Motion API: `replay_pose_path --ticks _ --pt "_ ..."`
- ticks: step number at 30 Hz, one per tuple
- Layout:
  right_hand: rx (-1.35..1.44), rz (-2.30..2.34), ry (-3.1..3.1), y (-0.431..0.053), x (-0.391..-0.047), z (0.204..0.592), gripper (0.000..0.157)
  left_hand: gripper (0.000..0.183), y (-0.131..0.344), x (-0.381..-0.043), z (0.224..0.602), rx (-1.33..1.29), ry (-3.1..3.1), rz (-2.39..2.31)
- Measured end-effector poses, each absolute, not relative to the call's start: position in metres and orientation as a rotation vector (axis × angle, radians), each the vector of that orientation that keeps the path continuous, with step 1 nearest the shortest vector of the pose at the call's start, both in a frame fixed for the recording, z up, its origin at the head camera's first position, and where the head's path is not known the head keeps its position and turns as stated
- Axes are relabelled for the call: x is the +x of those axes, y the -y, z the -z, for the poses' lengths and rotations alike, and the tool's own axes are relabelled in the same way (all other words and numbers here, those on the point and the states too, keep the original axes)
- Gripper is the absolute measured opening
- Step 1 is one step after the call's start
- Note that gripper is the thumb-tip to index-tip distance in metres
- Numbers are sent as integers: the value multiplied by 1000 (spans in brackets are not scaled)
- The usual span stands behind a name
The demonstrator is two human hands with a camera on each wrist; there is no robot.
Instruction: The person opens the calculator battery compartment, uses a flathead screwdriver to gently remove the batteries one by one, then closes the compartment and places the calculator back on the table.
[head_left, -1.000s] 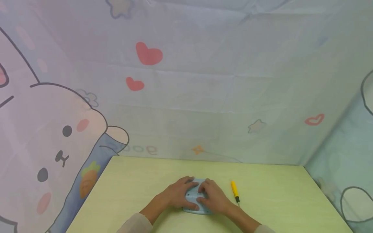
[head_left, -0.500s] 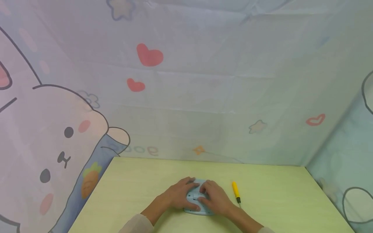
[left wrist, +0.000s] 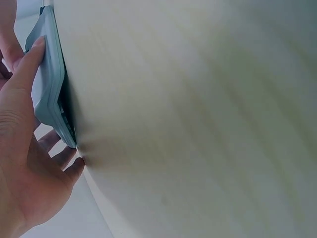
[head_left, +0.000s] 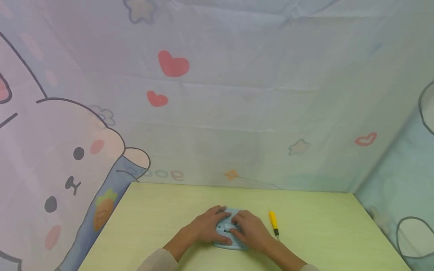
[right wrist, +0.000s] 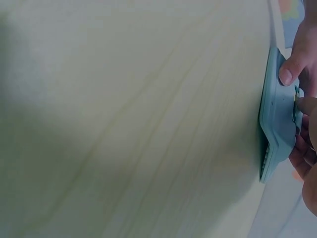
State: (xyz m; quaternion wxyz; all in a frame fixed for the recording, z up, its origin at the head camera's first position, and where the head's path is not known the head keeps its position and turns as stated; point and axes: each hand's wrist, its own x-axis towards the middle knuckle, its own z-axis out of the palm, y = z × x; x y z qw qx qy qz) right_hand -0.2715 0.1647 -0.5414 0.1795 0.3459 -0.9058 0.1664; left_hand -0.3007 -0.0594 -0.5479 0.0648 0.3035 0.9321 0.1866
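A light blue calculator lies back side up on the table, its keys facing down in the wrist views. My left hand grips its left part, thumb across the near end and fingers at the far edge. A small recess, like a battery compartment, shows dark in the middle of its back. Over the right part is my right hand, fingers bent and thumb tip at that recess. In the right wrist view the right thumb touches the recess's edge; I cannot tell whether it pinches a small part there.
A screwdriver with a yellow handle and black collar lies right of the calculator, its shaft toward me. The pale yellow table ends at a printed cloth backdrop behind and at the sides.
The recess on the calculator's back shows wider and darker than a second ago. My right thumb and fingers have shifted slightly there; my left hand keeps its grip. The screwdriver lies still.
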Motion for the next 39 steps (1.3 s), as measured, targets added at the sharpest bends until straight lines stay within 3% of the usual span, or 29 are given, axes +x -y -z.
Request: replay_pose_path --ticks 15,39 --pt "1072 -290 2475 -162 -271 540 19 95 63 -302 545 933 -2820 -537" --pt "986 -656 2615 -165 -276 543 20 95 61 -302 545 940 -2805 -543"
